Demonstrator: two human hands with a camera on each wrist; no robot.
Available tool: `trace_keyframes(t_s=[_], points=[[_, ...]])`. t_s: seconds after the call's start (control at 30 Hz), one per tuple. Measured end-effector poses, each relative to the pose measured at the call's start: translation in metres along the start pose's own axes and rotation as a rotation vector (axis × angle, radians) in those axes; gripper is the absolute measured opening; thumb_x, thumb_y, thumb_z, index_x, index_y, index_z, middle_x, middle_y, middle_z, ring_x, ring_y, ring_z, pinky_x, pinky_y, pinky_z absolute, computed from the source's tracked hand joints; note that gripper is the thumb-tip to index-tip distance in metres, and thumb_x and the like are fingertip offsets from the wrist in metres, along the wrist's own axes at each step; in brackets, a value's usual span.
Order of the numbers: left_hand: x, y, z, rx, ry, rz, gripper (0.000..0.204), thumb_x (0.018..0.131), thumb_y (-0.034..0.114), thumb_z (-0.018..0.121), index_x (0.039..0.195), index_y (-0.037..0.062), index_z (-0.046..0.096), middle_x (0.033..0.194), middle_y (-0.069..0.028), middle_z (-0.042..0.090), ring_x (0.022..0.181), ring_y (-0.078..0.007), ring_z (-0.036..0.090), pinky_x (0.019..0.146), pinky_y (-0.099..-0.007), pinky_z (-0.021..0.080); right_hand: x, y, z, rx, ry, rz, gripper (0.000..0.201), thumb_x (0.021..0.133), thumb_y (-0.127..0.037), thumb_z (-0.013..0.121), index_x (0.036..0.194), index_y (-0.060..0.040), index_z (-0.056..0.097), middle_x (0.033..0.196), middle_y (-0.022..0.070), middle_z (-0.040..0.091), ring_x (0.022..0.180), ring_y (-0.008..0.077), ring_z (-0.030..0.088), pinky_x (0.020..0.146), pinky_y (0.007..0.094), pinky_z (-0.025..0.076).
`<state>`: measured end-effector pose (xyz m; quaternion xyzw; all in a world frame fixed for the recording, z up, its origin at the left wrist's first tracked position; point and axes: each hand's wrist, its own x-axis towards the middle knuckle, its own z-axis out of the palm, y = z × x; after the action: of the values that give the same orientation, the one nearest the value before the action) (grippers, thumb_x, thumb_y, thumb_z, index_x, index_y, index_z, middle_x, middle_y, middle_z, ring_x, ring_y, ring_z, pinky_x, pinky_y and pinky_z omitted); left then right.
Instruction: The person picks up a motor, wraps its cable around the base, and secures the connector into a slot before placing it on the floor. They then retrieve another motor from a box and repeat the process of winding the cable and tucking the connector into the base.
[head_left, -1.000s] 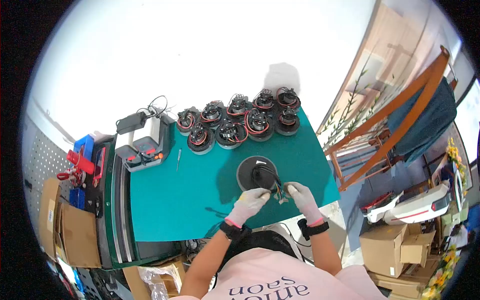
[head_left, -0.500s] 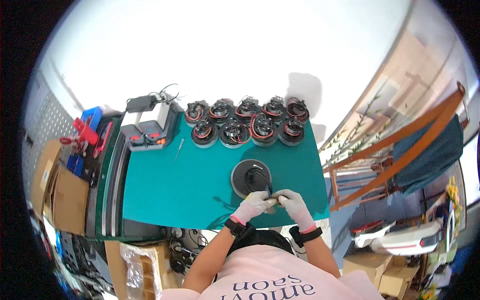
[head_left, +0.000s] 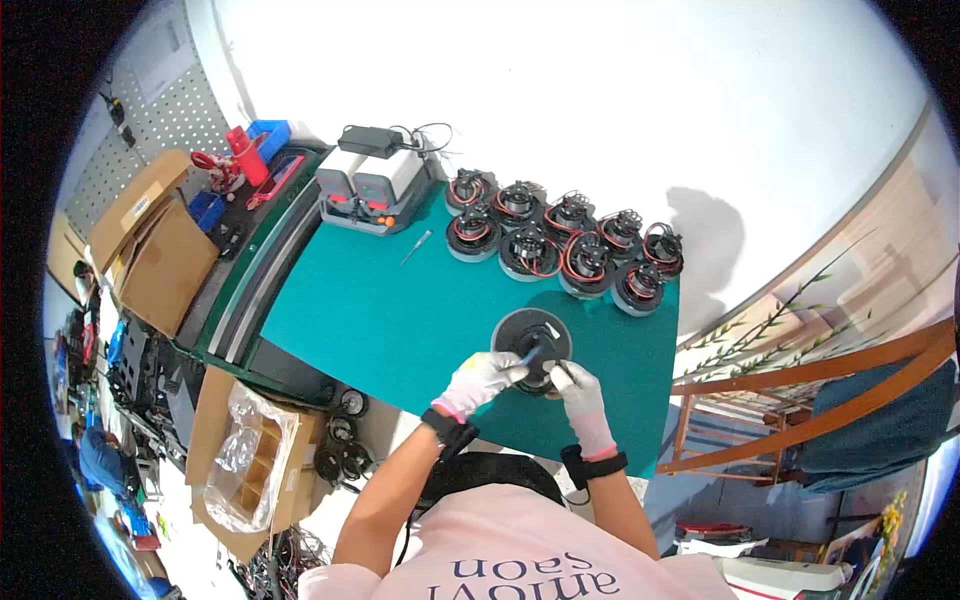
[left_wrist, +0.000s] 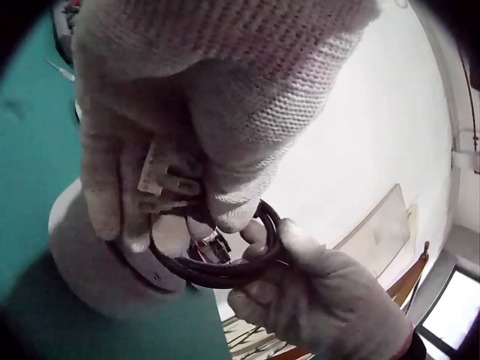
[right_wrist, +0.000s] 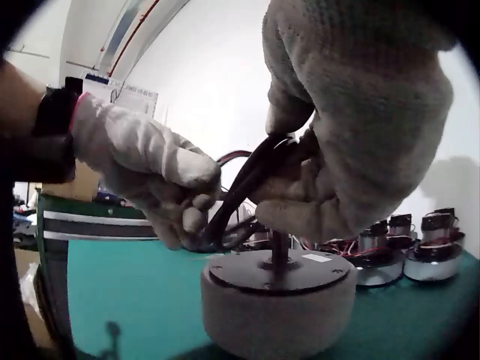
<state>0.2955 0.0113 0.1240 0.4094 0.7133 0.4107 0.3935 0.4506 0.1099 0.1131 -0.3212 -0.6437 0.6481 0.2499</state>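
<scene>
Remote feed, my entry: a second ago the black sheathed cable trailed past 5 o'clock of the grey drum with a flat black top; now I see it gathered into a loop above the drum, which sits on the green-topped desk. White-gloved left hand at 8 o'clock and right hand at 5 both pinch the cable. I judge coiling under way.
</scene>
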Motion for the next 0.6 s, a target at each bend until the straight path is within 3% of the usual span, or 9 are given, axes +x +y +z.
trace_keyframes(t_s=[0.1,0.2,0.27,0.3,0.37,0.4,0.43,0.5,0.6], points=[[0.037,-0.012,0.016,0.195,-0.002,0.353,0.014,0.083,0.016,0.056,0.083,0.0048,0.064,0.067,-0.0047,0.058,0.065,-0.0121,0.055,0.059,-0.0271,0.043,-0.001,0.002,0.004,-0.036,-0.060,0.108,0.026,0.084,-0.019,0.056,0.099,0.0032,0.059,0.080,0.0055,0.060,0.066,0.0119,0.058,0.059,0.0261,0.050],[0.044,0.021,0.016,0.514,-0.117,0.092,0.017,0.079,0.015,0.054,0.092,0.0079,0.063,0.082,-0.0102,0.063,0.074,-0.0252,0.060,0.067,-0.0325,0.047,-0.007,0.003,0.002,-0.068,0.005,0.091,0.026,0.084,-0.019,0.056,0.095,0.0047,0.059,0.075,0.0067,0.060,0.064,0.0142,0.059,0.060,0.0270,0.052],[0.066,-0.018,0.026,-0.054,-0.235,0.061,0.021,0.079,0.011,0.055,0.097,0.0039,0.062,0.088,-0.0088,0.065,0.079,-0.0213,0.062,0.069,-0.0311,0.048,-0.015,-0.004,-0.002,0.217,-0.034,0.212,0.032,0.086,-0.017,0.055,0.106,0.0074,0.053,0.088,0.0103,0.059,0.070,0.0158,0.061,0.062,0.0289,0.052],[0.076,-0.036,0.033,-0.046,-0.242,0.070,0.021,0.079,0.011,0.055,0.097,0.0039,0.062,0.088,-0.0088,0.065,0.079,-0.0213,0.062,0.069,-0.0311,0.048,-0.017,-0.008,-0.004,0.222,-0.024,0.203,0.032,0.086,-0.017,0.055,0.106,0.0074,0.053,0.088,0.0103,0.059,0.070,0.0158,0.061,0.062,0.0289,0.052],[0.074,-0.026,0.035,-0.773,-0.324,0.030,0.022,0.079,0.009,0.054,0.099,0.0006,0.061,0.089,-0.0069,0.065,0.078,-0.0164,0.061,0.067,-0.0290,0.048,-0.022,-0.014,-0.007,0.325,0.137,0.289,0.040,0.088,-0.019,0.053,0.117,0.0076,0.045,0.099,0.0135,0.057,0.069,0.0177,0.061,0.063,0.0301,0.053],[0.068,-0.023,0.039,-0.359,-0.181,0.056,0.026,0.084,0.028,0.056,0.095,0.0049,0.063,0.079,-0.0008,0.061,0.071,-0.0105,0.055,0.063,-0.0262,0.044,-0.020,-0.002,-0.012,0.266,0.127,0.285,0.046,0.088,-0.020,0.052,0.124,0.0051,0.038,0.109,0.0143,0.052,0.077,0.0177,0.061,0.065,0.0303,0.053],[0.053,0.004,0.032,-0.295,-0.212,-0.153,0.026,0.086,0.028,0.054,0.097,0.0058,0.062,0.078,-0.0004,0.060,0.070,-0.0100,0.054,0.061,-0.0259,0.044,-0.019,0.003,-0.013,0.270,0.135,0.276,0.046,0.088,-0.020,0.052,0.124,0.0051,0.038,0.109,0.0143,0.052,0.077,0.0177,0.061,0.065,0.0303,0.053],[0.058,-0.004,0.039,-0.244,-0.270,-0.169,0.023,0.087,0.021,0.051,0.093,0.0036,0.064,0.080,-0.0036,0.060,0.072,-0.0117,0.054,0.063,-0.0238,0.042,-0.013,0.010,-0.013,-0.043,0.235,0.178,0.046,0.089,-0.019,0.052,0.127,0.0020,0.037,0.110,0.0128,0.051,0.089,0.0182,0.058,0.066,0.0301,0.052],[0.052,-0.011,0.033,-0.358,-0.202,-0.081,0.025,0.085,0.021,0.053,0.099,0.0015,0.063,0.083,-0.0055,0.062,0.072,-0.0107,0.055,0.063,-0.0233,0.044,-0.004,0.010,-0.019,-0.005,0.201,0.195,0.049,0.088,-0.021,0.053,0.129,-0.0009,0.035,0.113,0.0117,0.050,0.098,0.0185,0.054,0.072,0.0306,0.051]])
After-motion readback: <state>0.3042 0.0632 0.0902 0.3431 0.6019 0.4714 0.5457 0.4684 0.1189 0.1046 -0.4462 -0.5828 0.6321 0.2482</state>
